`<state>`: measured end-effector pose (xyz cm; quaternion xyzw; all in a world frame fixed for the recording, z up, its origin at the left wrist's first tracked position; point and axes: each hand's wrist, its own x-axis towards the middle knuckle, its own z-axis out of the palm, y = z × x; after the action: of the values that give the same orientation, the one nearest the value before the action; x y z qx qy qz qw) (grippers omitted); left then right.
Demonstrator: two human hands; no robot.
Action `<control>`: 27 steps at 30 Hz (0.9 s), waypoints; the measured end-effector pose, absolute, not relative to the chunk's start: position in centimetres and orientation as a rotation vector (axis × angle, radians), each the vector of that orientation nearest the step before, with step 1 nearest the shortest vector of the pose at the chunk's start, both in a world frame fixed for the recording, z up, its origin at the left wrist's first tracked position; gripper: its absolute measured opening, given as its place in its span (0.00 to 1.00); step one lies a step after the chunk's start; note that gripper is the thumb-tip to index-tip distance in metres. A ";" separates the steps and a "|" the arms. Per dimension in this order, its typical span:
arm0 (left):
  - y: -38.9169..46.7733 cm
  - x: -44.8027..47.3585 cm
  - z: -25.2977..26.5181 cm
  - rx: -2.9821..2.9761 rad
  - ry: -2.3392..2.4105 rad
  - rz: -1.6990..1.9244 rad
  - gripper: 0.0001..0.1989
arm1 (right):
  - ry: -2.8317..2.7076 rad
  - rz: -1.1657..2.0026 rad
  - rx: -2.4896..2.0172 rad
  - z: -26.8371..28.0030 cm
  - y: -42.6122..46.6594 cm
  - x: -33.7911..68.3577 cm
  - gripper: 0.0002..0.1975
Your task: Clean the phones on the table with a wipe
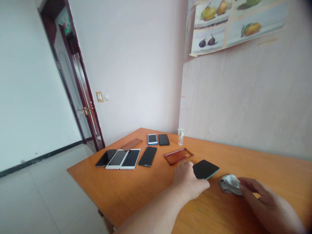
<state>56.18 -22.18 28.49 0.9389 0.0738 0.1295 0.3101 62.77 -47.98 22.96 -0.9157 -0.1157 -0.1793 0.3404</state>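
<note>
A black smartphone (206,169) with a teal edge is in my left hand (188,182), whose fingers and thumb close round its near left end and hide it. My right hand (264,200) pinches a crumpled grey cloth (229,184) between thumb and fingers, just right of that phone. Beyond my left hand lies a translucent reddish-brown phone case (179,156), with a camera cutout in one corner. A small clear pump bottle (180,139) stands upright behind the case.
The orange wooden table (146,191) bears several more phones on the left: a dark phone (148,156), a white-framed phone (130,159), a blue-edged phone (152,139) and others. A second clear case (132,144) lies behind them. Walls bound the table's back.
</note>
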 end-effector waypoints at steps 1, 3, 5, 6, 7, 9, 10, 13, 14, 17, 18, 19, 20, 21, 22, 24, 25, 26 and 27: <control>-22.1 56.2 28.5 2.493 0.180 0.346 0.19 | -0.312 -0.433 -2.398 23.3 -47.8 62.4 0.18; -22.1 56.3 28.4 2.522 0.162 0.371 0.18 | -0.325 -0.383 -2.412 23.9 -47.5 61.9 0.18; -22.1 56.4 28.3 2.548 0.144 0.400 0.17 | -0.328 -0.385 -2.418 24.4 -47.3 61.6 0.17; -22.1 56.4 28.3 2.557 0.134 0.412 0.17 | -0.337 -0.390 -2.425 24.6 -47.2 61.6 0.17; -22.1 56.5 28.2 2.567 0.124 0.413 0.17 | -0.350 -0.397 -2.438 24.8 -47.2 61.6 0.17; -22.2 56.5 28.1 2.585 0.109 0.407 0.17 | -0.396 -0.422 -2.474 24.9 -47.0 61.6 0.18; -22.2 56.6 28.0 2.594 0.103 0.402 0.17 | -0.425 -0.437 -2.498 24.9 -46.9 61.6 0.19; -22.3 56.6 27.9 2.615 0.106 0.394 0.17 | -0.522 -0.468 -2.568 24.8 -46.4 61.5 0.22; -22.3 56.6 27.9 2.618 0.108 0.389 0.17 | -0.550 -0.468 -2.590 24.8 -46.1 61.4 0.22; -22.3 56.6 27.9 2.617 0.123 0.372 0.17 | -0.615 -0.436 -2.659 25.1 -45.4 60.9 0.19; -22.3 56.6 27.9 2.614 0.126 0.368 0.18 | -0.636 -0.413 -2.677 25.3 -45.3 60.7 0.17; -22.3 56.5 28.0 2.612 0.129 0.364 0.18 | -0.652 -0.387 -2.693 25.5 -45.2 60.6 0.15; -22.3 56.5 28.0 2.612 0.132 0.360 0.18 | -0.662 -0.361 -2.706 25.7 -45.1 60.5 0.13; -22.3 56.5 28.1 2.615 0.130 0.355 0.18 | -0.664 -0.340 -2.716 26.0 -45.1 60.5 0.12; -22.3 56.4 28.1 2.620 0.123 0.350 0.18 | -0.645 -0.326 -2.719 26.2 -45.2 60.5 0.12; -22.4 56.2 28.3 2.634 0.108 0.342 0.18 | -0.537 -0.312 -2.701 26.5 -45.5 60.5 0.11; -22.5 56.1 28.4 2.642 0.100 0.337 0.18 | -0.467 -0.309 -2.670 26.6 -45.7 60.5 0.11; -22.6 56.0 28.5 2.650 0.092 0.329 0.18 | -0.395 -0.306 -2.627 26.7 -45.8 60.6 0.11; -22.7 55.9 28.5 2.657 0.082 0.318 0.18 | -0.327 -0.306 -2.574 26.7 -46.0 60.7 0.11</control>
<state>55.92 -22.73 28.52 0.9659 0.0300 0.1156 0.2299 60.67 -45.97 26.68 -0.9510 -0.1207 -0.1131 0.2612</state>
